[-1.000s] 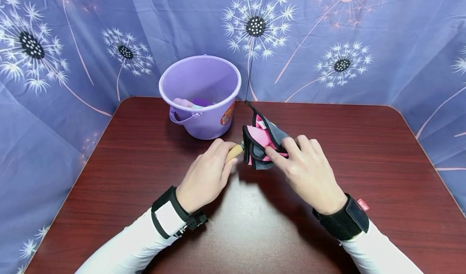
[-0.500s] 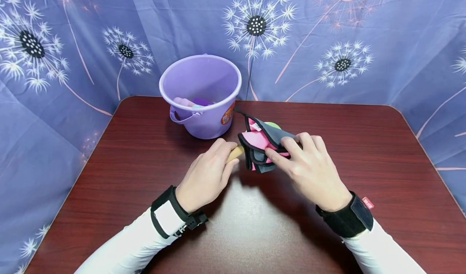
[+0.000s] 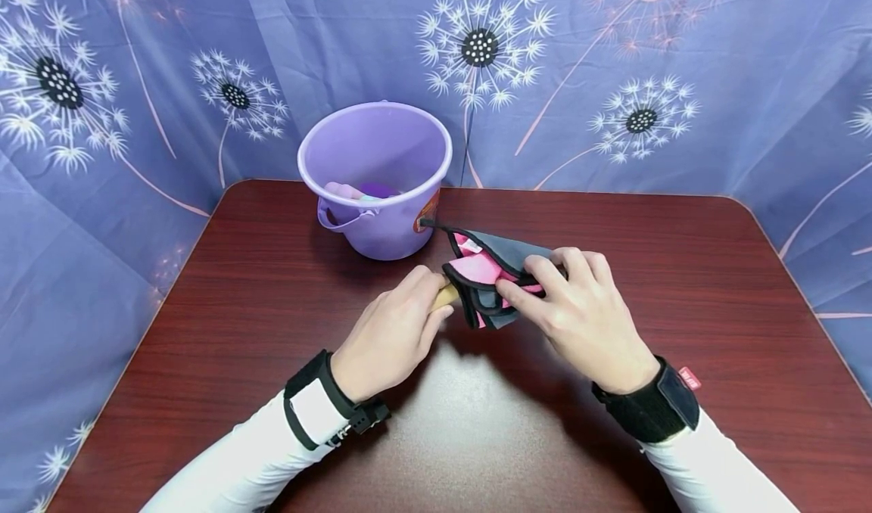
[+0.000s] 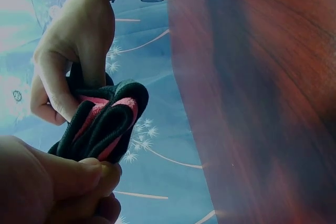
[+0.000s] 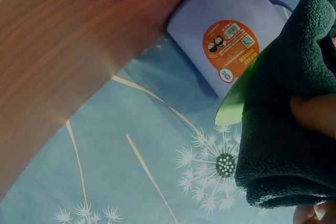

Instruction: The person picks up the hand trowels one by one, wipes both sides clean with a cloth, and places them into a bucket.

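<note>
My left hand [image 3: 390, 333] grips the wooden handle [image 3: 446, 296] of a small trowel. Its green, pointed blade [image 5: 231, 109] sticks out past the cloth in the right wrist view. A folded cloth [image 3: 477, 268], grey on one side and pink on the other with black edging, is wrapped about the blade. My right hand [image 3: 579, 320] pinches it from the right, thumb in front and fingers over the top. Several folded layers of the cloth [image 4: 97, 121] show in the left wrist view. A thin black loop [image 3: 436, 225] trails from its upper left corner.
Behind my left hand stands a purple bucket [image 3: 391, 237] with an orange label and a lowered handle. Pink and purple things [image 3: 344, 191] lie inside it. The dark red wooden table [image 3: 681, 271] reaches back to a blue dandelion-print curtain [image 3: 545, 119].
The cloth has turned, its loop corner swinging left and down in front of the bucket. The right hand has shifted slightly right. Both hands keep their hold.
</note>
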Available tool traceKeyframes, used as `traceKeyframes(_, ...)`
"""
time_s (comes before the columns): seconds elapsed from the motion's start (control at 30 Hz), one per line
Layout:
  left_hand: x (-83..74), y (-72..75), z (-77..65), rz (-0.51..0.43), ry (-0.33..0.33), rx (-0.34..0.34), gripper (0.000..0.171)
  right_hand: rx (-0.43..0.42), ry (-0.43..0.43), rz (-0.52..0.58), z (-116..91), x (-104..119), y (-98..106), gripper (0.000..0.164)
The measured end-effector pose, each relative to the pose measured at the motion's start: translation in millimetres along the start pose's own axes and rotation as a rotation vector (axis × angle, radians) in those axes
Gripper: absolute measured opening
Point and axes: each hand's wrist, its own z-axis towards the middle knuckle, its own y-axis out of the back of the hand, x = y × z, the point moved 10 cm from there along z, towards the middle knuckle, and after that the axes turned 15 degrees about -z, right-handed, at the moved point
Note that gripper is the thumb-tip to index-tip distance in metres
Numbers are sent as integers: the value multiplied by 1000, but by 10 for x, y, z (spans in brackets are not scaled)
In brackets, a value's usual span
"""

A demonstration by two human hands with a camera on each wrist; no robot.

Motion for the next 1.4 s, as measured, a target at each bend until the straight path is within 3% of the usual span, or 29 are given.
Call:
traceKeyframes(0.6,-21,-92,-11,-11,-8,58,17,-12,-113,-40,-34,-130,-31,36)
traceKeyframes(0.8,-24,-87,-12,-17,0,58,20,19,-174,-61,-64,-229,-66,30)
traceKeyframes(1.1,-15,-57,-9,-19,-7,33,21,72,-250,-121,-113,-373,-98,36)
traceKeyframes(1.4,-16,-12,-12,-14,-15,8,22,67,-304,-153,-129,-461,-85,34)
